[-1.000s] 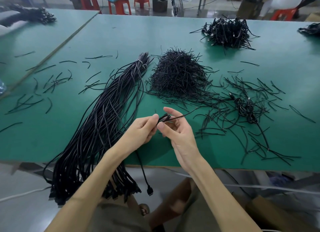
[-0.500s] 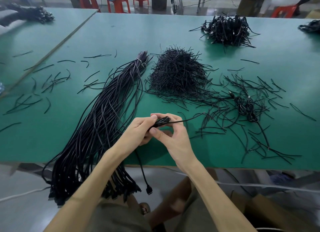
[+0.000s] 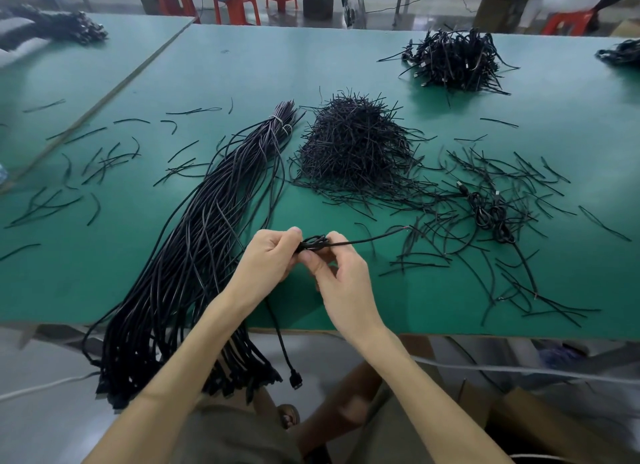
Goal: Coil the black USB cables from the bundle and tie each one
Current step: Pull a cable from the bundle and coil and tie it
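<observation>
Left hand (image 3: 266, 256), right hand (image 3: 341, 280) pinching coiled cable (image 3: 313, 244), bundle (image 3: 194, 242) beside

Forearms converge toward centre; left hand (image 3: 266, 257) and right hand (image 3: 343, 283) close together, fingers curled, both pinching cable coil (image 3: 313, 243).

Green table (image 3: 346, 65): one long bundle of black USB cables (image 3: 194, 256), bound near its far end, with its near end hanging over the front edge. Just right of it lies a heap of short black ties (image 3: 353, 152), with loose ties (image 3: 502, 256) scattered (both sides). Farther back sits a pile of coiled cables (image 3: 453, 62). The left hand (image 3: 266, 259) and right hand (image 3: 341, 280) pinch one small coil (image 3: 311, 244) above the table. Its plug (image 3: 295, 382) dangles below the edge.
</observation>
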`<state>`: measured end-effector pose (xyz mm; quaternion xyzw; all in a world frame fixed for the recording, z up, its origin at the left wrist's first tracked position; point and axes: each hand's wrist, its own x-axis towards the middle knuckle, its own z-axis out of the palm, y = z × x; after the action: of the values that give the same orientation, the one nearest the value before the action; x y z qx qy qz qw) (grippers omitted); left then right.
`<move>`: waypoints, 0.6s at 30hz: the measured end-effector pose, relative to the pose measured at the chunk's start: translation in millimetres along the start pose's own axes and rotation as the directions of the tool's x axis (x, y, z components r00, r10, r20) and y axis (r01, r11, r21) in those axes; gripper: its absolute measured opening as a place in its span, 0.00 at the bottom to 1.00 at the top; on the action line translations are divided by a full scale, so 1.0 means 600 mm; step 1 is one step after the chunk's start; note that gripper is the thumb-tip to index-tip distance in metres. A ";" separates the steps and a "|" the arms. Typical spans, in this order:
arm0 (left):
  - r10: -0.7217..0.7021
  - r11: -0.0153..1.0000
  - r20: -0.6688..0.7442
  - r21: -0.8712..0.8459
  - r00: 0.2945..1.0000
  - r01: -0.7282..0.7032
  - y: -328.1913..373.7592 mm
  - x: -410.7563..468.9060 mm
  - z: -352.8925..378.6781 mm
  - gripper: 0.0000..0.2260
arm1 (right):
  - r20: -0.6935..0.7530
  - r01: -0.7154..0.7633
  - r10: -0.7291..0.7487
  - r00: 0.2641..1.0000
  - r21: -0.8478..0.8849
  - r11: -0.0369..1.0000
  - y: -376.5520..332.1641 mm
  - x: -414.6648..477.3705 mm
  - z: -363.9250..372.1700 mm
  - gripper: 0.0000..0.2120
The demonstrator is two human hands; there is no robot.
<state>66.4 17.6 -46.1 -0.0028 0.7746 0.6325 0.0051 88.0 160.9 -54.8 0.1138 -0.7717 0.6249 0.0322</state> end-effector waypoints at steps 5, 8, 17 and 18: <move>0.006 0.999 -0.040 -0.045 0.999 -0.008 0.005 -0.003 0.002 0.20 | 0.057 0.076 -0.072 0.996 -0.089 0.993 -0.002 -0.008 0.007 0.11; 0.009 0.998 -0.041 -0.058 0.999 -0.011 0.007 -0.005 0.003 0.21 | 0.074 0.037 -0.033 0.997 -0.050 0.998 -0.002 -0.006 0.002 0.14; 0.122 0.989 0.013 0.081 0.992 -0.123 0.011 -0.009 0.006 0.28 | 0.055 -0.039 0.030 0.998 0.173 0.984 -0.006 0.000 -0.013 0.16; 0.163 0.979 0.007 0.127 0.987 -0.162 0.011 -0.011 0.008 0.28 | 0.040 -0.047 0.040 0.998 0.186 0.981 -0.007 0.000 -0.014 0.17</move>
<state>72.9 23.8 -40.3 0.0597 0.8109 0.5802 -0.0480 87.9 168.4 -49.1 0.1108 -0.7125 0.6928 -0.0063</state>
